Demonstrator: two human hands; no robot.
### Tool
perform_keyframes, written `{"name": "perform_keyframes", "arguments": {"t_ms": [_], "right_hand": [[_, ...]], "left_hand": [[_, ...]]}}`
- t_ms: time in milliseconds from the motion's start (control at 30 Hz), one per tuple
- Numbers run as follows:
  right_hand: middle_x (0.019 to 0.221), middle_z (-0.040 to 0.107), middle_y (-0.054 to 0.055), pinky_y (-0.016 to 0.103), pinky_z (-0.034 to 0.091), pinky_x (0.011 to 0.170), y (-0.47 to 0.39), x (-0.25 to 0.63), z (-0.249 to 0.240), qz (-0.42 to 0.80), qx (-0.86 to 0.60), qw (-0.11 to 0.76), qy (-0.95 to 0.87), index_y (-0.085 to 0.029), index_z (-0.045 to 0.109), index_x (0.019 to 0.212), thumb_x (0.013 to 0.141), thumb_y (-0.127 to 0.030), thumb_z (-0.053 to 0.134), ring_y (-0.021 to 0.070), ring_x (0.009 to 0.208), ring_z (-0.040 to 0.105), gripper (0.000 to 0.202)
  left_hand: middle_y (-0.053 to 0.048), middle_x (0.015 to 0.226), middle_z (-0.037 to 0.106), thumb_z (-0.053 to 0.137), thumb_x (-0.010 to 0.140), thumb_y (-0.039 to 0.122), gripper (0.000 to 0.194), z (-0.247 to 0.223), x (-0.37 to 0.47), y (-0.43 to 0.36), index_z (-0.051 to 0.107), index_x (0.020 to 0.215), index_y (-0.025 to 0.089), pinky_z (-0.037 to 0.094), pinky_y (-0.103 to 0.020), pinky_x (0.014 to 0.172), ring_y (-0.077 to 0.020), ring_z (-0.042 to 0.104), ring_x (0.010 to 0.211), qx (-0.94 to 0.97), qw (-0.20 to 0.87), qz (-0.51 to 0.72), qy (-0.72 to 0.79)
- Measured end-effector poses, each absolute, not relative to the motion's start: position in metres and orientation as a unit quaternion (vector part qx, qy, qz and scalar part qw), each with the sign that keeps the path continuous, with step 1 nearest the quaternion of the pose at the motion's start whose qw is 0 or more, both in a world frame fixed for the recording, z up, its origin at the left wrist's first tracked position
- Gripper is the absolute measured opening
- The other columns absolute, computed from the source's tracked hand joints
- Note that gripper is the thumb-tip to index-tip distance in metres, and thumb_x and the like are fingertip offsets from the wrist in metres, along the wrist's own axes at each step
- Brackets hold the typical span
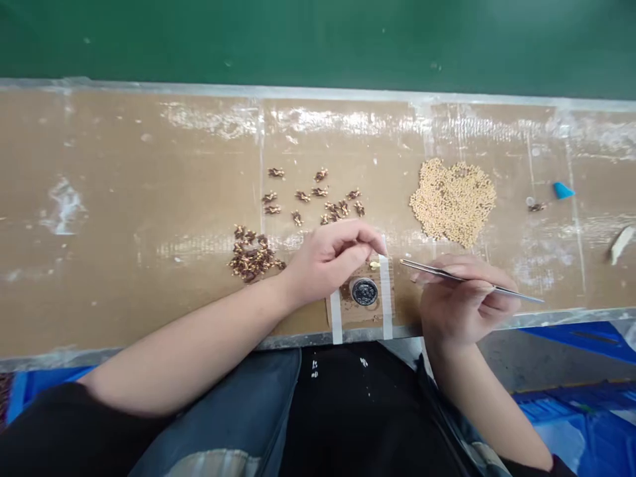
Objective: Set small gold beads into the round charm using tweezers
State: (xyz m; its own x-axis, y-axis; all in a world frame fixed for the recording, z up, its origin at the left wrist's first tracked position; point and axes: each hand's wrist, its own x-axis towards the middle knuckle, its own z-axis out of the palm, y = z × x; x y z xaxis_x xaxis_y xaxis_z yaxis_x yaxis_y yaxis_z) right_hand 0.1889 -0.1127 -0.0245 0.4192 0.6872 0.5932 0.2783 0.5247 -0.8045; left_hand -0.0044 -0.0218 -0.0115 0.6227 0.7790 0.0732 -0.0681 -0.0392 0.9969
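Observation:
My right hand (467,295) is closed around metal tweezers (447,274), whose tips point left toward my other hand. A tiny pale speck shows at the tips; I cannot tell whether it is gripped. My left hand (338,258) has its thumb and fingers drawn together, and anything between them is hidden. Just below its fingertips is a small cream-coloured piece (374,265) by a white tape strip. A small round pot of glossy black paste (364,291) stands below that hand on a taped cardboard piece (355,319).
Right of centre lies a spread of small pale-yellow beads (454,202). Small brown-and-cream figures (319,192) are scattered beyond my left hand, with a heap of similar pieces (252,255) left of it. A blue scrap (563,191) lies far right. Blue crates (561,417) stand below the table edge.

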Motion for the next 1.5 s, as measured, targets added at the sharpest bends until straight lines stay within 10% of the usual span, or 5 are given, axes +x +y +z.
{"name": "perform_keyframes", "arguments": {"t_ms": [900,1500], "right_hand": [[0.069,0.073,-0.002,0.030,0.057,0.055,-0.087,0.173,-0.028,0.222,-0.479,0.699,-0.483,-0.026,0.082,0.096,0.105,-0.050,0.074,0.0148,0.059,0.073,0.027],[0.067,0.070,-0.003,0.027,0.054,0.057,-0.094,0.177,-0.034,0.201,-0.505,0.711,-0.447,-0.025,0.079,0.093,0.106,-0.050,0.073,0.0119,0.057,0.067,0.028]], "left_hand": [[0.008,0.070,0.038,0.057,0.109,0.065,0.045,-0.025,0.002,-0.022,0.049,0.091,0.024,0.027,-0.021,0.046,-0.0063,0.029,0.052,0.497,0.804,0.268,0.188],[0.005,0.078,0.047,0.054,0.114,0.029,0.025,-0.025,0.008,-0.016,0.064,0.093,0.018,0.026,-0.018,0.043,-0.0022,0.032,0.049,0.438,0.785,0.322,0.297]]}}
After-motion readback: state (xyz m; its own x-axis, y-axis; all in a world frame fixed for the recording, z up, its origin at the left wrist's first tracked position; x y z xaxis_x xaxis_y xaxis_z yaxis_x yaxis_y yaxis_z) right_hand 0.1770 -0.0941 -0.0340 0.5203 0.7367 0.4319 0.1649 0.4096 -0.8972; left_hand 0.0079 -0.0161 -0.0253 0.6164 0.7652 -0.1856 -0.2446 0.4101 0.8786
